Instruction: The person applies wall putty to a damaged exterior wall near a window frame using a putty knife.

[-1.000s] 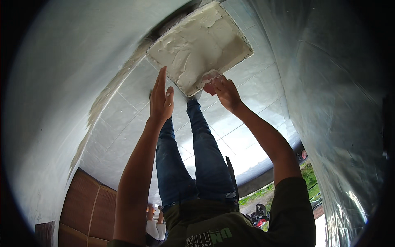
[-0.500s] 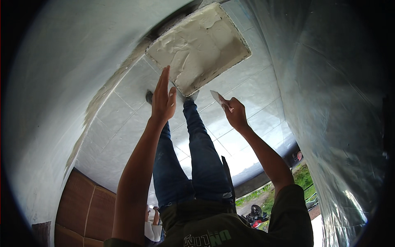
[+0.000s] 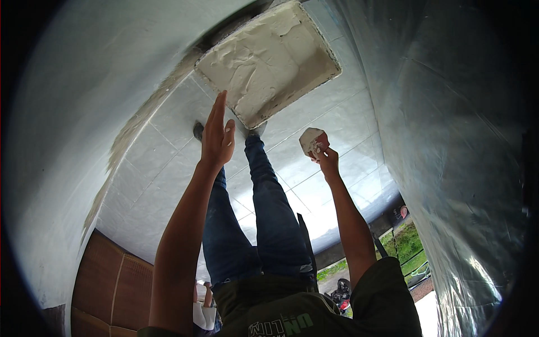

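My left hand (image 3: 217,132) is stretched out flat with straight fingers, holding nothing. Its fingertips come close to the near left edge of a shallow rectangular tray (image 3: 197,68) filled with off-white plaster (image 3: 264,56); whether they touch it I cannot tell. To the right, apart from the tray, my right hand (image 3: 327,160) grips a small flat scraper (image 3: 313,140). The scraper's broad face shows, smeared with pale plaster and reddish at one side. Bits of plaster cling to the fingers around it.
On the left curves a pale grey wall (image 3: 73,140), with a rough brownish strip along its lower edge. Clear plastic sheeting (image 3: 449,146) hangs on the right. My jeans and shoes stand on large tiles (image 3: 168,146). Another person (image 3: 203,312) shows at the lower edge.
My right hand has turned the scraper from edge-on to showing its broad face, and shifted slightly right. My left hand keeps its flat pose. The whole view has drifted a little.
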The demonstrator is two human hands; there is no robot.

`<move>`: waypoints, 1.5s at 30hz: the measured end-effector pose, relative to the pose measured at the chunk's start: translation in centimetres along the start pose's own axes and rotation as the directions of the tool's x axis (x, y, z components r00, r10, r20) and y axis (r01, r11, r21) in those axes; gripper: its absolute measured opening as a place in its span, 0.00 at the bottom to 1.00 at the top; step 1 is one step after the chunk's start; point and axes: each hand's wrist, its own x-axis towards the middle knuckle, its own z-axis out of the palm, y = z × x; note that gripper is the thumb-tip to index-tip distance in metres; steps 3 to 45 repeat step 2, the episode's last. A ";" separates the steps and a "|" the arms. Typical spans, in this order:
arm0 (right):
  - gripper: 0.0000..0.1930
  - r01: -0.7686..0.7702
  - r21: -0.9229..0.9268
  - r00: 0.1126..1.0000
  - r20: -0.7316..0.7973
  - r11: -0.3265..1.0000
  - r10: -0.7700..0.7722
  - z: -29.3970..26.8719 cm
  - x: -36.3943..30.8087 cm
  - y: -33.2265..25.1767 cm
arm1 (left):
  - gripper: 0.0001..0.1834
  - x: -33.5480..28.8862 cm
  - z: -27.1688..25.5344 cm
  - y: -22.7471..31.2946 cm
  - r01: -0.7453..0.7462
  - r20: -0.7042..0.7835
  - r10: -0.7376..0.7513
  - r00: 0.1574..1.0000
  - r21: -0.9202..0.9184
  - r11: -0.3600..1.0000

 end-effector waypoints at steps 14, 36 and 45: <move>0.14 0.060 -0.126 0.998 0.019 0.990 -0.058 -0.6 -0.7 0.3 | 0.35 0.1 -0.1 -0.3 0.003 -0.008 -0.003 1.000 -0.004 1.000; 0.14 0.060 -0.126 0.998 0.019 0.990 -0.058 -0.6 -0.7 0.3 | 0.35 0.1 -0.1 -0.3 0.003 -0.008 -0.003 1.000 -0.004 1.000; 0.14 0.060 -0.126 0.998 0.019 0.990 -0.058 -0.6 -0.7 0.3 | 0.35 0.1 -0.1 -0.3 0.003 -0.008 -0.003 1.000 -0.004 1.000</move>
